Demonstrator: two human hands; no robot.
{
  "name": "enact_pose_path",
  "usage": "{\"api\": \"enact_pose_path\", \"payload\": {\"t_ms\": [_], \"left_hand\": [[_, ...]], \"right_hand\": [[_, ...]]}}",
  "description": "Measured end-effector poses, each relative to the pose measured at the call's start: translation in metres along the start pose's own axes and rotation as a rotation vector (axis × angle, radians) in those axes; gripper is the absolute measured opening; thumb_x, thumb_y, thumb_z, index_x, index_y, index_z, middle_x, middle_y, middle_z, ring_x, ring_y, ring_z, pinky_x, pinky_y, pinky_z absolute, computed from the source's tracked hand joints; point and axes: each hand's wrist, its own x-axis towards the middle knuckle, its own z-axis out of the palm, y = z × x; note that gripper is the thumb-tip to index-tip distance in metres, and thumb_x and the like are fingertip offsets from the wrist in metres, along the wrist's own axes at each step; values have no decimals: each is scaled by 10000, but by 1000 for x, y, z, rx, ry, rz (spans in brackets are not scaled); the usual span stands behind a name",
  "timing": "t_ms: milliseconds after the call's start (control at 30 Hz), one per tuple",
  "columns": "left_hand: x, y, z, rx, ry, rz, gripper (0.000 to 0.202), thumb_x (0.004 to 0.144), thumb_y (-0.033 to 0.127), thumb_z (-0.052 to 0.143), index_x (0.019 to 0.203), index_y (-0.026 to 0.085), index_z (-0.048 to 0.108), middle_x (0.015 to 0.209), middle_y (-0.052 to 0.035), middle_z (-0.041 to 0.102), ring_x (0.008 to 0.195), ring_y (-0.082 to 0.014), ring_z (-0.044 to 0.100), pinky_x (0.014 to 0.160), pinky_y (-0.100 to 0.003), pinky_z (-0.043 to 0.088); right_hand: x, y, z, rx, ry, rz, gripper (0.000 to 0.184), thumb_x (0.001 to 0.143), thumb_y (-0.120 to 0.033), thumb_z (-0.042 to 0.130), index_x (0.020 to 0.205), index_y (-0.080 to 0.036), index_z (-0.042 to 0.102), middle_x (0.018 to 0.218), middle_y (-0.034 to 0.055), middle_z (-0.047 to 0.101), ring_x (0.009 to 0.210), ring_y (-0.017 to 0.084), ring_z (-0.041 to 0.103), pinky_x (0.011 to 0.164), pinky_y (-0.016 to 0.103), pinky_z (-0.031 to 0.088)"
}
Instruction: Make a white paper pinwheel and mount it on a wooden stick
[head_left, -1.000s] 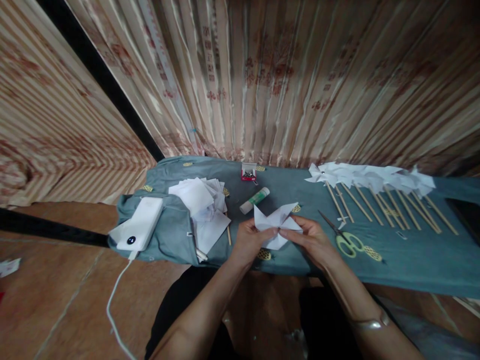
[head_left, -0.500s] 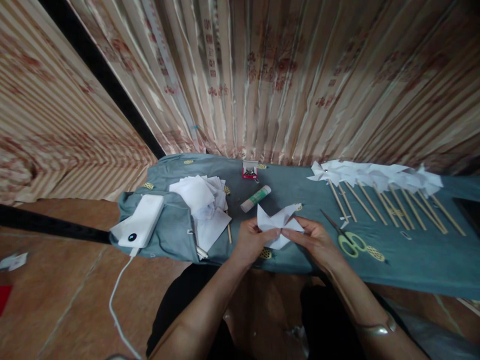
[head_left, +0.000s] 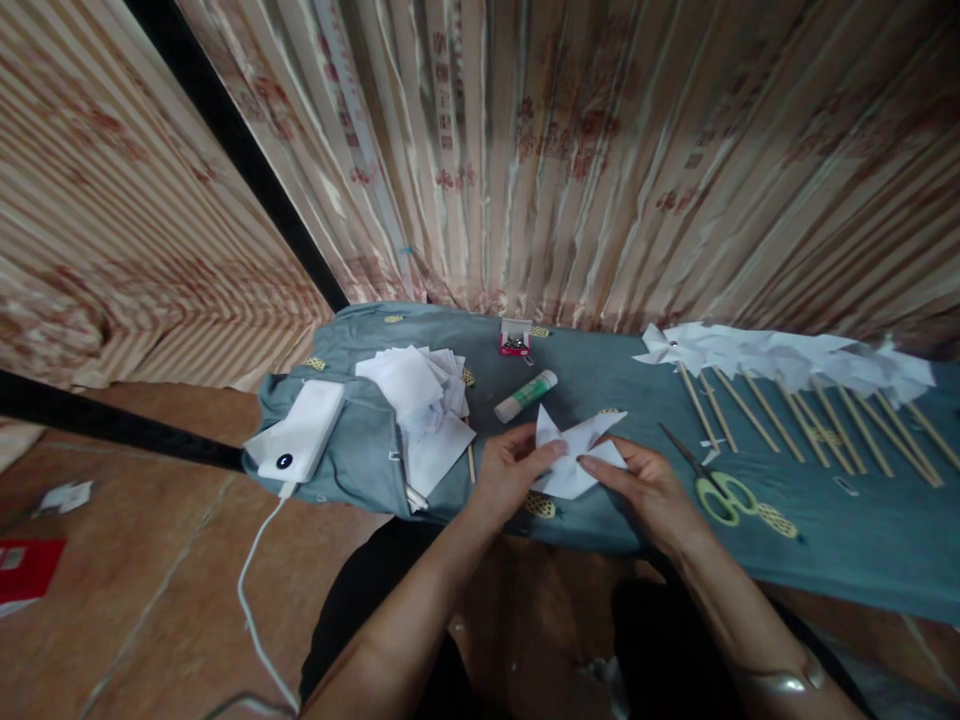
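Both hands hold a white folded paper pinwheel [head_left: 574,452] just above the near edge of a table draped in blue-grey cloth [head_left: 637,520]. My left hand [head_left: 510,473] pinches its left side, thumb on top. My right hand [head_left: 645,485] grips its right side with fingers curled under the paper. A green and white glue stick [head_left: 526,396] lies just beyond the paper. Yellow-handled scissors [head_left: 709,485] lie right of my right hand.
A stack of white paper squares [head_left: 420,400] and a white power bank [head_left: 300,443] with a cable sit at the left. A small red box of pins [head_left: 514,340] is at the back. Several finished pinwheels on wooden sticks [head_left: 795,385] line the right. Striped curtains hang behind.
The view has shifted so the table sits slightly right and higher. My hands stay on the paper, with the left fingers working its folded flap toward the centre.
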Motion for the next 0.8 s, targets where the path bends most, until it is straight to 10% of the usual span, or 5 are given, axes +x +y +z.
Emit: {"api": "enact_pose_path", "payload": {"t_ms": [167, 333, 800], "left_hand": [[8, 11, -38, 790, 160, 357, 209, 863, 198, 540, 972, 143, 708, 1028, -105, 698, 946, -220, 626, 871, -351, 469], [6, 18, -63, 1472, 196, 345, 227, 859, 179, 567, 1055, 154, 679, 1051, -105, 687, 1058, -303, 556, 880, -432, 432], [4, 9, -63, 1658, 224, 292, 278, 873, 207, 559, 1131, 126, 626, 1050, -129, 653, 1043, -301, 549, 869, -412, 449]], "right_hand": [[-3, 1, -13, -18, 40, 0, 324, 564, -428, 871, 765, -207, 746, 721, 14, 741, 650, 162, 647, 658, 261, 497], [-9, -3, -21, -40, 52, 9, 333, 563, -443, 869, 767, -211, 745, 743, 28, 752, 666, 179, 660, 661, 272, 503], [-25, -9, -44, -50, 93, -19, 358, 586, -440, 861, 843, -211, 763, 820, 52, 765, 701, 199, 675, 651, 280, 529]]}}
